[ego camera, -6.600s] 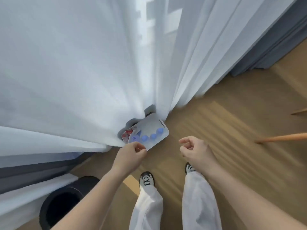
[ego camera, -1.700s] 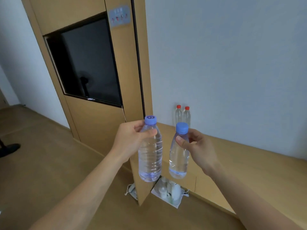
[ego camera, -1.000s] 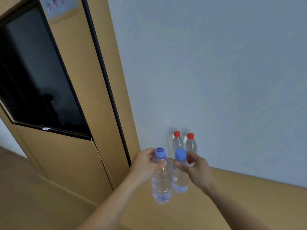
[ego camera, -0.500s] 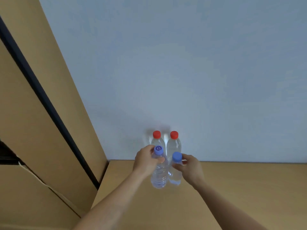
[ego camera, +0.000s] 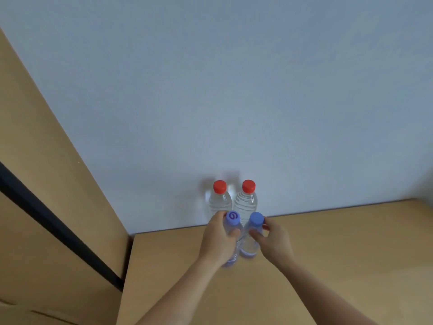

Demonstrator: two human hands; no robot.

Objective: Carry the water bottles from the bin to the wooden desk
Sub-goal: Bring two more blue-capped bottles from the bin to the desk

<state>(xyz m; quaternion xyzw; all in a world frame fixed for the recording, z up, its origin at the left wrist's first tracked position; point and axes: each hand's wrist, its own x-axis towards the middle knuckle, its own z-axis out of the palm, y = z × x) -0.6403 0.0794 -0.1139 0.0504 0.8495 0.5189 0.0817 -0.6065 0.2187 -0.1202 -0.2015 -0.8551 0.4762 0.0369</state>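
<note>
While both blue-capped bottles stood upright, the left hand (ego camera: 219, 242) wrapped one (ego camera: 232, 233). The right hand (ego camera: 273, 240) pinched the other (ego camera: 251, 240), bases nearly touching the wooden desk (ego camera: 328, 254).

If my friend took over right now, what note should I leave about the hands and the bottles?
Left hand: shut on the purple-cap bottle.
Right hand: shut on the blue-cap bottle.
Both bottles are upright, low over or on the desk, just in front of two red-cap bottles standing by the wall.
Done: both carried to the desk.
Left: settle them, let go. The bin is out of view, so check it for more.
</note>
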